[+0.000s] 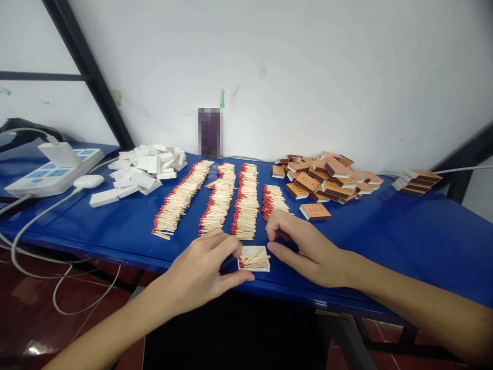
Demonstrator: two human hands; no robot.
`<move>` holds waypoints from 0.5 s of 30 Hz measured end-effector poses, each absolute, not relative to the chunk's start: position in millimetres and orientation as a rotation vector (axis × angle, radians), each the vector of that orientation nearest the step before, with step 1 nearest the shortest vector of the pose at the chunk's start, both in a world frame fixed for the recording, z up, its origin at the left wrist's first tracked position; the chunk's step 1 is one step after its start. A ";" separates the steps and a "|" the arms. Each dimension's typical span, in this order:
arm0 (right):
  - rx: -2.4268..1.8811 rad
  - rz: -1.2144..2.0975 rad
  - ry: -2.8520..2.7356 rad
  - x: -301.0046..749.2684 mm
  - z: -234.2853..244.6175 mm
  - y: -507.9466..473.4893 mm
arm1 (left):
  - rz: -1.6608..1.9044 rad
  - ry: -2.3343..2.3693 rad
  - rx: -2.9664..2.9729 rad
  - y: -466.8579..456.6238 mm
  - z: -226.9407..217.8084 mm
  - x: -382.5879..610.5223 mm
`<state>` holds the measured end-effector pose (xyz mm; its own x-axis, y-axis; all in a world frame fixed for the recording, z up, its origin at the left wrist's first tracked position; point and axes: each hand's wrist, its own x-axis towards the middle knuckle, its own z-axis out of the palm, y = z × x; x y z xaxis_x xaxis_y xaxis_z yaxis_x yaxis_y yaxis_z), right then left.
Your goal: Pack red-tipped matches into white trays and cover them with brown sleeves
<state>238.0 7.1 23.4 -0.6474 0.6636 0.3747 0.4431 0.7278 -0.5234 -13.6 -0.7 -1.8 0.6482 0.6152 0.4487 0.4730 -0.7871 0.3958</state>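
A blue tabletop [404,231] stands against a pale wall [308,77] — scuffed and flecked with green marks [222,97] — between black frame posts [92,85] at left and right. Below, glossy dark-red floor tiles [31,308] reflect a bright patch of light [38,349].

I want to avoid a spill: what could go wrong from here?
The white tray lies close to the near edge of the table, so a nudge from the left hand might tip it off. The right hand is beside the shortest row of matches and could scatter it.
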 end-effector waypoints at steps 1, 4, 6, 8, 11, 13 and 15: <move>-0.824 0.490 -2.399 237.5 22.7 7.7 | 0.849 0.883 2.626 -0.8 -1.8 -13.8; -0.799 0.446 -2.456 234.2 20.5 8.2 | 0.842 0.875 2.634 -0.9 -1.5 -14.1; -0.811 0.447 -2.457 231.6 18.7 8.2 | 0.834 0.860 2.631 -0.5 -1.2 -13.9; -0.831 0.444 -2.460 230.0 16.8 8.5 | 0.832 0.851 2.627 0.2 -1.2 -13.4; -0.857 0.446 -2.480 230.0 14.7 9.3 | 0.840 0.861 2.628 1.0 -1.5 -12.6; -0.851 0.454 -2.496 230.7 14.5 9.9 | 0.849 0.869 2.631 0.7 -1.4 -12.3; -0.815 0.458 -2.510 231.3 14.8 10.4 | 0.858 0.868 2.634 0.1 -0.8 -12.3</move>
<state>231.3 10.4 14.8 -0.7195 0.6165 0.3199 0.4636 0.7693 -0.4397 -12.3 0.1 -0.8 0.6515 0.6045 0.4584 0.4647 -0.7956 0.3887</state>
